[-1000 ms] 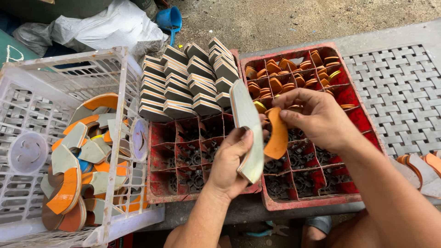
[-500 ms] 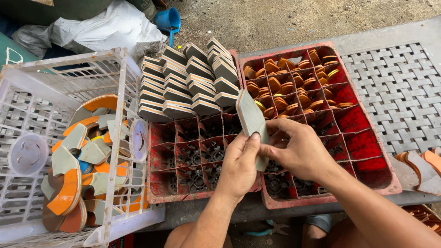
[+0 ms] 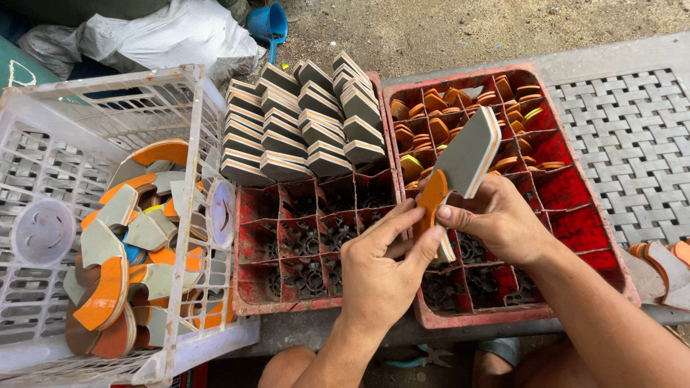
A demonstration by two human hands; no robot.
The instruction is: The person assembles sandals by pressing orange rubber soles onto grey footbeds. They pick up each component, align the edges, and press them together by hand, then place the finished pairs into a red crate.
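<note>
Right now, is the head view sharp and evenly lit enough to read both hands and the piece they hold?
Head view: soft, even daylight, no glare; left hand, right hand and the grey foam piece are sharp, with no motion blur. Head view: wide-lens bowing bends the white crate at the left edge. Head view: deep shadow hides the red crate cell bottoms.

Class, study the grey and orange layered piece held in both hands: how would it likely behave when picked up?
The layered piece probably stays stiff, standing straight above the right hand. It looks foam-like, so likely light. The left hand pinches its orange end.
</note>
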